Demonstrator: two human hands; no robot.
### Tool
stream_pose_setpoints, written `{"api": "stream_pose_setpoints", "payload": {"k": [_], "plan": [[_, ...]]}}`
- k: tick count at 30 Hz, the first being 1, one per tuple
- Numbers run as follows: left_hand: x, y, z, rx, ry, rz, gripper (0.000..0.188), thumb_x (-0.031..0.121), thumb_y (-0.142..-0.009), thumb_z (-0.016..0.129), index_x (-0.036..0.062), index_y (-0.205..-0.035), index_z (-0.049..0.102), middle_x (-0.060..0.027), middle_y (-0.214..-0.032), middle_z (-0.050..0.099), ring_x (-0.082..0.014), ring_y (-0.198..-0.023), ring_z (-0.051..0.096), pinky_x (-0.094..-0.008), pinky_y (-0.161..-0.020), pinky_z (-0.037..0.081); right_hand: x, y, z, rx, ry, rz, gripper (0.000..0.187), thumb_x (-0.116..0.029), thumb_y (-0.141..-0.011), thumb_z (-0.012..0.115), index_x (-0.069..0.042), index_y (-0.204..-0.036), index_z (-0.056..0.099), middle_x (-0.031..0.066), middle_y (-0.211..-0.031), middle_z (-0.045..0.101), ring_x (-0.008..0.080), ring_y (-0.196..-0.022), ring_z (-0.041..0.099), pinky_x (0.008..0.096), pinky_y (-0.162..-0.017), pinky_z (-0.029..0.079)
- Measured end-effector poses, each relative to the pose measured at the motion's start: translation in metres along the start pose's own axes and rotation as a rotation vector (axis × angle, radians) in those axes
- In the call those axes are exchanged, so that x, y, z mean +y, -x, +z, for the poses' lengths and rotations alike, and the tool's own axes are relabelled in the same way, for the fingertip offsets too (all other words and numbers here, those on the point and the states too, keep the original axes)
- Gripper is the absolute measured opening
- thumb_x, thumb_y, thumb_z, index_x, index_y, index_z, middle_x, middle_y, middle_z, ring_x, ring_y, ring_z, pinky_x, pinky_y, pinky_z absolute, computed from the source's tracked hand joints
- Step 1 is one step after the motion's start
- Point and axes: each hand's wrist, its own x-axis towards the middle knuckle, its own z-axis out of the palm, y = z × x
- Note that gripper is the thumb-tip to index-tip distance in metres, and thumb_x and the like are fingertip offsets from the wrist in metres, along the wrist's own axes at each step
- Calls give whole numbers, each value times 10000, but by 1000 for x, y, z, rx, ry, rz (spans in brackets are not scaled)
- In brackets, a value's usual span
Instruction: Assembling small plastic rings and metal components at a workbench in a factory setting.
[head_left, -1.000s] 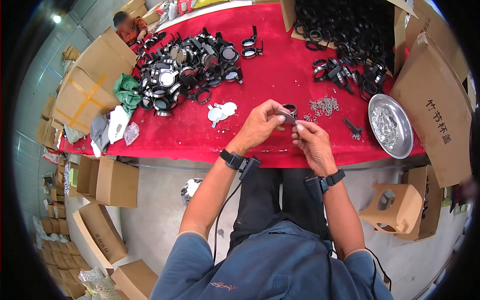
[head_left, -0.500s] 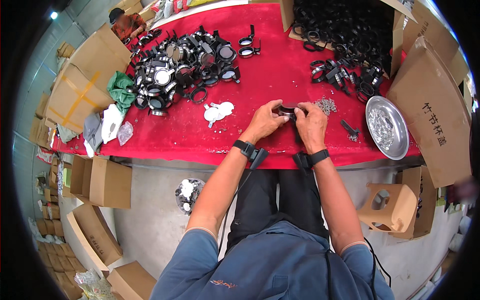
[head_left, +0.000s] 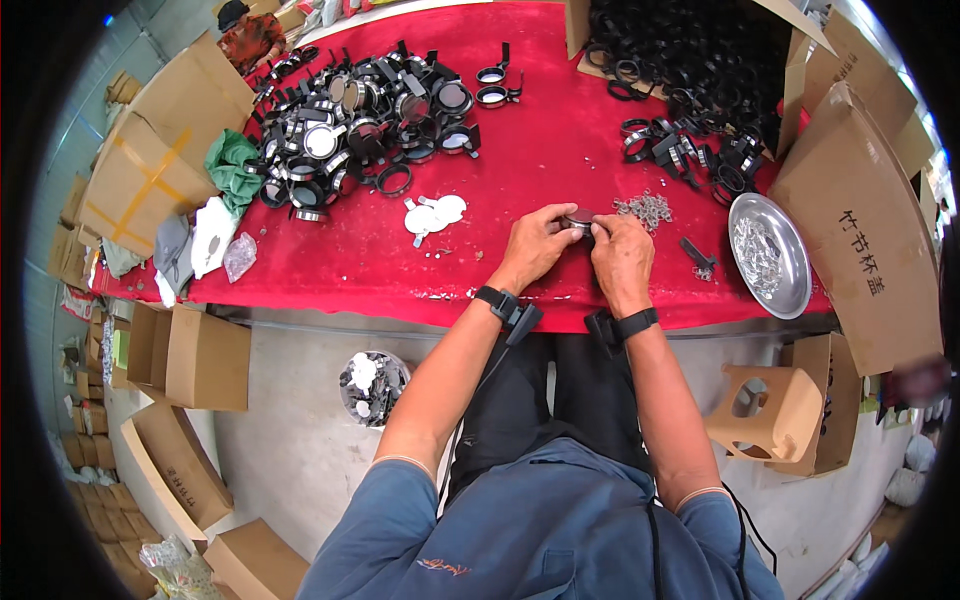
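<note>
Two hands pinching a dark ring, its disc — tilted earlier — now level

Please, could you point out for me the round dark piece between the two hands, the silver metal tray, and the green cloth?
Round dark piece (head_left: pixel 578 217): head view, on its upper face.
Silver metal tray (head_left: pixel 799 268): head view, on its bare right side.
Green cloth (head_left: pixel 231 160): head view, near its middle.

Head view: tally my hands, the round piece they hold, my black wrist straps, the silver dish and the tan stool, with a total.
Left hand and right hand: 2
Round piece: 1
Black wrist straps: 2
Silver dish: 1
Tan stool: 1
Total: 7
</note>
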Motion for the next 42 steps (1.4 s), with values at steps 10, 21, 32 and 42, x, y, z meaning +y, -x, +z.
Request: {"api": "stream_pose_setpoints", "payload": {"k": [10,21,32,42], "plan": [[3,8,-15,5,-190,40,425,79,-1003,797,-22,-1410,728,-131,-1334,784,-190,-1198,754,-313,-1039,602,-4,-18,-8,-324,-25,144,310,-295,-1036,690,-12,-1017,816,252,-983,753,466,-983,720,552,-867,567],[39,28,-43,-47,-565,27,471,84,-935,808,62,-1402,750,-130,-1372,754,-234,-1158,755,-344,-1019,585,12,-19,45,-360,-364,639,454,-368,-917,746,59,-1064,782,272,-894,796,426,-828,802,488,-780,621],[55,52,-28,14,-679,228,644,198,-788,932,6,-1371,737,-221,-1456,716,-386,-1402,657,-448,-1215,498,21,-17,2,-248,-506,676,304,-260,-941,782,26,-1042,794,263,-917,796,428,-925,797,501,-883,617],[67,48,-20,-18,-615,123,653,189,-795,934,-14,-1383,736,-201,-1490,708,-348,-1481,606,-437,-1259,455,96,-37,-17,-199,132,365,226,-276,-909,834,-62,-978,852,234,-951,808,436,-960,789,511,-912,611]]}}
